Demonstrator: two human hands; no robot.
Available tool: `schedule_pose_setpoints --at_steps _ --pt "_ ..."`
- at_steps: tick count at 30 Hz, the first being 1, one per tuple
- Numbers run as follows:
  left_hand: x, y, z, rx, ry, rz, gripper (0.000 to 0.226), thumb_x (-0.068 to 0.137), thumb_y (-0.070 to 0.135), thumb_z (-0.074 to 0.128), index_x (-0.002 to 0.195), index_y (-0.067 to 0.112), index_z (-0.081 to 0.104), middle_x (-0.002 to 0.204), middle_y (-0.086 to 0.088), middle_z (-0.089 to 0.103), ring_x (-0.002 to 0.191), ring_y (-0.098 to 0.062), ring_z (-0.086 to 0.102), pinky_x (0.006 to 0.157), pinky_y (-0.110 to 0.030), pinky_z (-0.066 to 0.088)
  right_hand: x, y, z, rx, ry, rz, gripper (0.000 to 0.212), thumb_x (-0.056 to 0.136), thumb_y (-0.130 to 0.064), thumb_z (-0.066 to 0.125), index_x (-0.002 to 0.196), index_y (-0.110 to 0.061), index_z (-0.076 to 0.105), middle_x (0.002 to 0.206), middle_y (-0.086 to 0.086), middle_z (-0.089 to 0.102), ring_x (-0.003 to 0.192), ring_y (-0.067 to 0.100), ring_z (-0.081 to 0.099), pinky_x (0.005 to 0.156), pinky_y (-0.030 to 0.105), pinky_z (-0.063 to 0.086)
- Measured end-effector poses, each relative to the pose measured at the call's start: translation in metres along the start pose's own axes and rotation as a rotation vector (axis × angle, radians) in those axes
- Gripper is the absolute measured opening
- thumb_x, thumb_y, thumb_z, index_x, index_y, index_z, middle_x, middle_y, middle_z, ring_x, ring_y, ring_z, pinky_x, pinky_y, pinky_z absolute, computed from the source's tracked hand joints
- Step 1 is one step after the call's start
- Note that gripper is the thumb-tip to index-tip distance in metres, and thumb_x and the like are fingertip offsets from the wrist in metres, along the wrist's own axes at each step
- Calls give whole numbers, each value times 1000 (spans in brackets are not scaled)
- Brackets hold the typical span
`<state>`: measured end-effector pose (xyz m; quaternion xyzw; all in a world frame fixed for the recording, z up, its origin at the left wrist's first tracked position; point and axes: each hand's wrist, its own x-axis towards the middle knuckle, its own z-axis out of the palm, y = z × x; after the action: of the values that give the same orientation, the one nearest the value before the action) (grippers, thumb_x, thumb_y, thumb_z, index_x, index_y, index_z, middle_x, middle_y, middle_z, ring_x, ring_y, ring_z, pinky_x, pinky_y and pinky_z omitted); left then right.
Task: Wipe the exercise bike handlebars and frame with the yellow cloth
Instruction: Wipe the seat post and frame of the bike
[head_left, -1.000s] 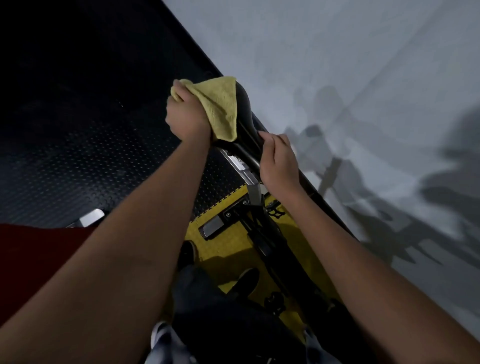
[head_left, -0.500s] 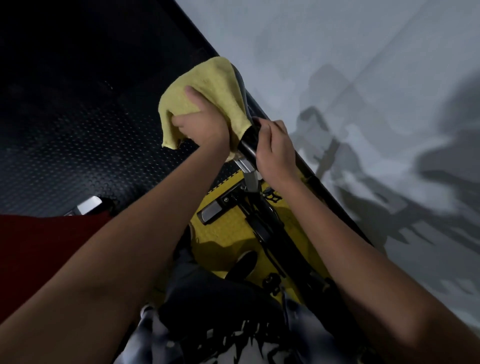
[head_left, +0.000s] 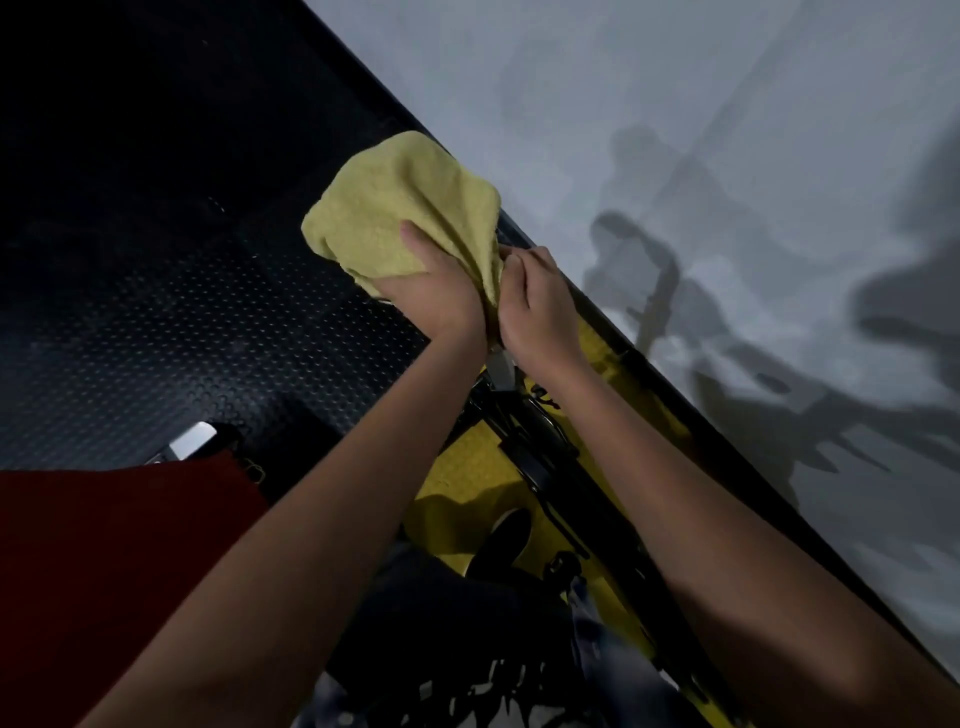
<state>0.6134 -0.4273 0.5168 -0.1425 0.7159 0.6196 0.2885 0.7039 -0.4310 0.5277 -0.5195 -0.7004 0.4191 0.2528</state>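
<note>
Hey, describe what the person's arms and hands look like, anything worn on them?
Both forearms are bare all the way into the frame: no sleeves, gloves, watch or bands show. The left hand and right hand carry no visible rings, though dim light and blur could hide small ones.

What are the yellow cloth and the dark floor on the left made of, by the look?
Yellow cloth: soft napped textile, likely microfibre or terry; fuzzy matte surface, folds bunching under the left hand.
Dark floor: black with a regular raised-stud pattern and slight sheen; probably rubber matting, though embossed metal plate cannot be ruled out.
</note>
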Motion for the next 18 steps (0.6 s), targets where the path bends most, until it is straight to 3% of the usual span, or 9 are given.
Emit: schedule_pose_setpoints --at_steps 3,7,10,15,18 --pt "6 9 0 25 -34 -22 85 91 67 48 148 10 23 121 -8 60 100 -25 63 70 -30 48 0 0 1 6 -8 3 37 107 -25 31 110 -9 65 106 1 54 91 12 56 75 28 42" --pt "22 28 8 -5 79 -38 91 86 76 44 146 10 26 125 -9 60 107 -29 63 90 -45 55 2 1 0 18 -21 9 29 106 -24 33 88 -17 54 99 1 52 81 13 54 66 25 38" --pt "24 31 9 9 137 -14 95 84 78 44 150 11 25 132 -9 58 113 -29 62 94 -46 54 2 2 0 29 -17 -1 31 107 -23 34 78 -24 45 95 2 50 70 12 49 62 23 34" --pt "12 16 8 28 69 31 80 93 65 47 147 9 27 127 -9 58 107 -26 62 78 -33 51 1 2 0 19 -18 -26 25 107 -21 34 89 -19 52 99 0 51 73 8 51 62 21 36" --pt "0 -8 1 113 -26 87 79 95 58 49 150 9 20 128 -10 56 111 -23 61 84 -30 53 2 3 0 9 -3 -36 31 106 -22 34 109 -10 63 105 0 54 85 10 57 70 23 47"
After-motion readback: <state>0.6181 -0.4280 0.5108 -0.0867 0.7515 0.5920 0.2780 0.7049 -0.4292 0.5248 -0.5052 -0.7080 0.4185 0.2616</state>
